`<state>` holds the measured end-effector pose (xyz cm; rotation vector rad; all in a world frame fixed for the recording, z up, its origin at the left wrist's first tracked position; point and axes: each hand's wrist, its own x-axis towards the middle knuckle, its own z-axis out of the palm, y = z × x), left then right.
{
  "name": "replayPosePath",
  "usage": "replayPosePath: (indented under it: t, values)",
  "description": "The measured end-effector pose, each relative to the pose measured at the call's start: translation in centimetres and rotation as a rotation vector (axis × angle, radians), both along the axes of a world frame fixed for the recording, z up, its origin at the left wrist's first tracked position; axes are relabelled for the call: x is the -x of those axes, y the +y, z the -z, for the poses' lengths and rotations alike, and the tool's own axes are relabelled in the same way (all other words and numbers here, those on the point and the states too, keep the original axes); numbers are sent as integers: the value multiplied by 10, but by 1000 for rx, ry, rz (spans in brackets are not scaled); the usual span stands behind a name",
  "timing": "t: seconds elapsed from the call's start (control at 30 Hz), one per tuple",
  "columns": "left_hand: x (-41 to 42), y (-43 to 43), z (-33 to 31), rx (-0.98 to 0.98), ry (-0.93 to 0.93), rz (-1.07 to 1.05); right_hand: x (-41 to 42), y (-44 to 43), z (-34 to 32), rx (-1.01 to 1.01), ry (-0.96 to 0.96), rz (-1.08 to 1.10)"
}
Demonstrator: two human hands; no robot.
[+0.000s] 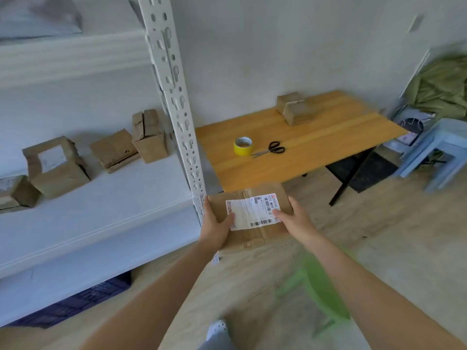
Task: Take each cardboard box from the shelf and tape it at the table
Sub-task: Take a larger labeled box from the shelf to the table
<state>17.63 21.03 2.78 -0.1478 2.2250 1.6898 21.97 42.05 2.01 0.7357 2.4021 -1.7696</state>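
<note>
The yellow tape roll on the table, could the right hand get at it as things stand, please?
Probably not yet: the right hand grips the cardboard box, and the tape roll sits farther off, though nothing blocks it.

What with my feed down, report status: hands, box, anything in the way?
Left hand and right hand grip labelled box. Off shelf, short of table. Shelf post close beside left hand; tape, scissors on table.

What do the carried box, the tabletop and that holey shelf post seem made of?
Box: brown matte cardboard, creased, with a white paper label. Tabletop: wood or wood-look laminate, orange with grain lines. Shelf post: probably white-painted metal, punched with slots.
</note>
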Motion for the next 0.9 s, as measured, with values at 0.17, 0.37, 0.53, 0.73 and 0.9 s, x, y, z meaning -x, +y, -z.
replayPosePath:
  t: [0.17,0.37,0.53,0.73,0.9]
  values:
    - [44,55,-3,-15,-16,61,34,47,-8,4,-17,52]
    - [139,110,0,-10,-17,93,117,105,-3,14,-10,105]
    - [222,146,-6,-27,-18,111,190,136,-14,3,-33,133]
    - [307,180,-16,-53,-11,103,273,171,-30,-6,22,115]
    - [352,194,-21,-79,-30,107,326,188,-36,-23,-10,83]
